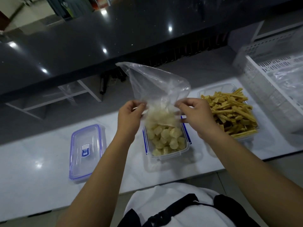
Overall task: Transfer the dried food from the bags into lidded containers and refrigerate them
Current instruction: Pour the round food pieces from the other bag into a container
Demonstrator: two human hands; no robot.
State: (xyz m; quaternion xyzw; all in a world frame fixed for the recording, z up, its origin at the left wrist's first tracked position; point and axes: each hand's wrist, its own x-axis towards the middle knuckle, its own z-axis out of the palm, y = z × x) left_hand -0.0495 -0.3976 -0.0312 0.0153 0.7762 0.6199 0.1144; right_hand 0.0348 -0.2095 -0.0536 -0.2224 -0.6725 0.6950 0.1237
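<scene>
White counter under me, dark shelf behind. I hold the bag upside down, its mouth in the container, so the pale chunks drop straight in. My left hand and right hand each pinch a side of the plastic. Beside it sits the tub of yellow sticks; the lid waits left, its blue label unreadable.

A kitchen: glossy dark counter; white worktop; food containers.
</scene>
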